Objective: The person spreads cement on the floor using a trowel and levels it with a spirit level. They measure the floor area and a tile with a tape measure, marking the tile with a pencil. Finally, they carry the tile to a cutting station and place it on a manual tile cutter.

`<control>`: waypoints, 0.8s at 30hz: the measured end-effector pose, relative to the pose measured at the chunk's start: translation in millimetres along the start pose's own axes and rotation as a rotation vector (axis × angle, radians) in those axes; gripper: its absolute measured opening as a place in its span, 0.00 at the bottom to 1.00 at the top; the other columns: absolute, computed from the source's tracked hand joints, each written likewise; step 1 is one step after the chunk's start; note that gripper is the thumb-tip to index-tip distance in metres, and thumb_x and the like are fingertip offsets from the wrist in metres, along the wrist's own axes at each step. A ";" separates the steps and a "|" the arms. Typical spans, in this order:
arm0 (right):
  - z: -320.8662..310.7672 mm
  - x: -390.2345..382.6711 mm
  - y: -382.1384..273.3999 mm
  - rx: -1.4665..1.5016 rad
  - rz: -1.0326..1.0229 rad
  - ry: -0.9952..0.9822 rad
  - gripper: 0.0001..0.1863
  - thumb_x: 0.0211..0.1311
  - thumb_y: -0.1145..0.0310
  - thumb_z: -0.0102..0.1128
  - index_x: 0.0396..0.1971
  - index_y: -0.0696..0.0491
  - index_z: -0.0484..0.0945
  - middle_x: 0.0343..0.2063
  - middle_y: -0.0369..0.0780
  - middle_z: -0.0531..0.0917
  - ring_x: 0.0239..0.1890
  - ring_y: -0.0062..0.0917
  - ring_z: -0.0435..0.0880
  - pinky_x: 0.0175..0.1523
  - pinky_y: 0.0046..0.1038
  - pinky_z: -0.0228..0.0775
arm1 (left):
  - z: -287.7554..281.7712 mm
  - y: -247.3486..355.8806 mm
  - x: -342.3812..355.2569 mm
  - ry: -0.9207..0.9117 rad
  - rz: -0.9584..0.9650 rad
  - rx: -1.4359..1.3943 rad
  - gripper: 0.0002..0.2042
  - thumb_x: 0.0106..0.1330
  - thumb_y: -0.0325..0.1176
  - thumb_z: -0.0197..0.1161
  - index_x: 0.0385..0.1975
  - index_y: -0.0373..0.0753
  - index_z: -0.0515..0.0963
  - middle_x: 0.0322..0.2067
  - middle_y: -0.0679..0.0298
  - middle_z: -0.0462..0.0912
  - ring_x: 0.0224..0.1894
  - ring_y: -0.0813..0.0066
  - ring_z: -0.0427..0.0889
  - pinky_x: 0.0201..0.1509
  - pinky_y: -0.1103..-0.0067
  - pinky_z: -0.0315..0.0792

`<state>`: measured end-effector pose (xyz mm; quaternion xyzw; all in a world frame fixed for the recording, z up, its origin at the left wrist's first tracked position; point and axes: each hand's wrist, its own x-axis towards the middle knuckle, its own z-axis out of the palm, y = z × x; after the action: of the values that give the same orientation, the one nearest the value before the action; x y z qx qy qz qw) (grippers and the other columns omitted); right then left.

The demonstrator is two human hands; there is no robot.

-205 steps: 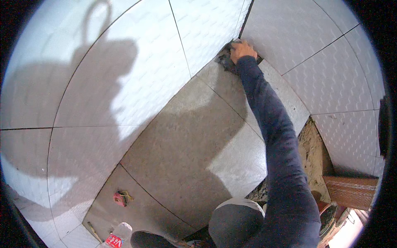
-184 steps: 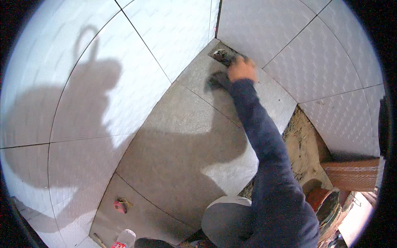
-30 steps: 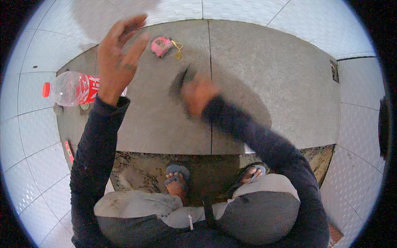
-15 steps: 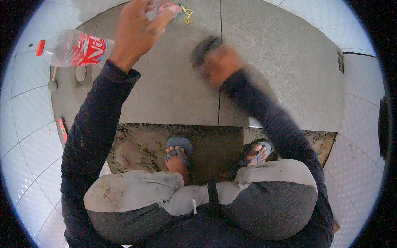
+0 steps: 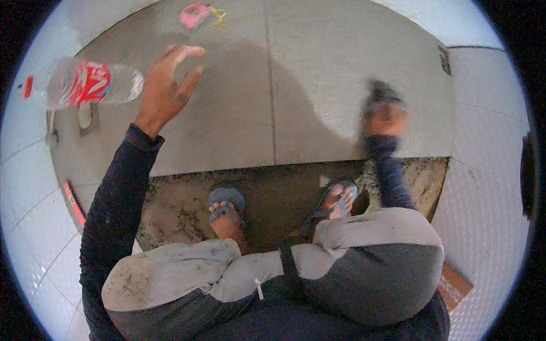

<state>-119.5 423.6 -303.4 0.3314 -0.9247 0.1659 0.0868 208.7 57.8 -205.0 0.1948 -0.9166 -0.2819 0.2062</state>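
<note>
Left hand (image 5: 168,85): raised at about 11 o'clock, fingers spread wide, palm open, nothing gripped; dark sleeve running down to the lower left.
Plastic bottle (image 5: 94,84): clear, red label, red cap, lying on its side at 10 o'clock, just beside the left hand's fingertips; touching or apart cannot be told.
Right hand (image 5: 384,116): at about 2 o'clock, blurred; closed around a dark object (image 5: 380,92) sticking up past the knuckles; kind of object too smeared to tell.
Grey tiles (image 5: 318,91): large, laid flat across 12 o'clock, a straight joint running down the middle between the two hands.
Pink object (image 5: 194,15): small, with a yellowish bit attached, lying on the grey tiles at 12 o'clock, well apart from both hands.
Mortar bed (image 5: 187,199): bare, brownish, rough strip below the grey tiles, centre of view.
Feet: left sandal (image 5: 226,206) and right sandal (image 5: 333,202), blue-grey, planted on the mortar bed.
Knees: bent in a squat at 6 o'clock, grey trousers (image 5: 364,256) smeared with dirt.
White tiles (image 5: 489,170): textured, curving round from 8 o'clock to 4 o'clock along the rim.
Red tool (image 5: 74,202): thin, lying at 9 o'clock by the edge of the white tiles.
</note>
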 end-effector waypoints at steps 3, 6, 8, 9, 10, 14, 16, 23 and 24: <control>10.7 -74.4 -112.1 0.264 -0.547 -0.051 0.10 0.45 0.71 0.61 0.32 0.50 0.81 0.37 0.48 0.81 0.41 0.47 0.80 0.53 0.46 0.72 | 17.5 29.4 48.8 -0.008 0.071 -0.046 0.13 0.63 0.30 0.61 0.47 0.36 0.78 0.48 0.51 0.81 0.54 0.52 0.79 0.60 0.69 0.70; -24.9 -79.4 -115.4 0.311 -0.417 -0.167 0.18 0.42 0.74 0.61 0.38 0.48 0.83 0.44 0.48 0.82 0.50 0.50 0.80 0.57 0.48 0.72 | 6.2 56.6 79.5 -0.087 0.209 0.001 0.15 0.62 0.32 0.62 0.47 0.36 0.78 0.49 0.49 0.80 0.55 0.50 0.77 0.62 0.67 0.68; -35.2 -59.6 -58.3 0.172 -0.330 -0.206 0.19 0.42 0.75 0.61 0.39 0.49 0.83 0.42 0.47 0.82 0.49 0.49 0.79 0.54 0.46 0.73 | -40.8 68.4 55.8 -0.195 0.139 0.037 0.17 0.60 0.35 0.64 0.47 0.36 0.78 0.50 0.48 0.79 0.57 0.48 0.75 0.63 0.64 0.65; -29.3 -43.1 -0.4 0.006 -0.231 -0.073 0.16 0.45 0.75 0.60 0.38 0.50 0.83 0.38 0.48 0.81 0.44 0.48 0.79 0.50 0.45 0.73 | -69.7 82.8 43.1 -0.274 0.041 0.028 0.18 0.59 0.37 0.65 0.47 0.36 0.78 0.50 0.48 0.79 0.57 0.47 0.74 0.64 0.62 0.64; -31.7 -26.8 71.9 -0.146 -0.058 0.037 0.13 0.50 0.72 0.60 0.38 0.51 0.83 0.38 0.48 0.81 0.43 0.47 0.79 0.49 0.45 0.73 | -101.3 89.7 22.1 -0.361 -0.095 -0.019 0.20 0.58 0.39 0.66 0.47 0.36 0.78 0.51 0.47 0.78 0.58 0.46 0.73 0.65 0.60 0.63; -66.6 20.8 201.6 -0.555 0.739 0.253 0.15 0.61 0.58 0.60 0.38 0.54 0.84 0.37 0.52 0.79 0.41 0.49 0.80 0.45 0.45 0.73 | -222.8 202.3 -42.9 -0.625 -0.601 -0.200 0.25 0.53 0.45 0.70 0.48 0.36 0.78 0.52 0.44 0.76 0.61 0.41 0.69 0.68 0.53 0.58; -59.2 3.8 151.5 -0.384 0.575 0.065 0.17 0.60 0.56 0.61 0.38 0.55 0.82 0.34 0.53 0.80 0.38 0.51 0.81 0.43 0.47 0.73 | -230.7 269.7 -56.3 -0.541 -0.535 -0.093 0.26 0.53 0.46 0.70 0.48 0.36 0.78 0.55 0.44 0.74 0.62 0.39 0.67 0.68 0.50 0.56; -187.8 -79.4 -98.0 0.262 0.023 -1.176 0.23 0.49 0.57 0.72 0.47 0.49 0.83 0.43 0.54 0.80 0.52 0.52 0.77 0.56 0.47 0.71 | -271.4 356.9 -36.4 -0.629 -0.651 0.104 0.27 0.61 0.43 0.63 0.59 0.38 0.70 0.62 0.47 0.67 0.67 0.45 0.62 0.70 0.49 0.52; -212.0 -70.9 -89.2 0.343 0.031 -1.198 0.24 0.50 0.56 0.72 0.47 0.50 0.83 0.44 0.55 0.80 0.52 0.50 0.77 0.56 0.46 0.70 | -282.1 369.0 -40.0 -0.652 -0.688 0.107 0.28 0.62 0.44 0.62 0.60 0.38 0.69 0.62 0.47 0.66 0.68 0.45 0.61 0.70 0.49 0.52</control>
<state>2.7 477.6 -103.2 0.3629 -0.7776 0.0986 -0.5039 291.0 236.0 217.8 0.3987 -0.8291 -0.3324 -0.2078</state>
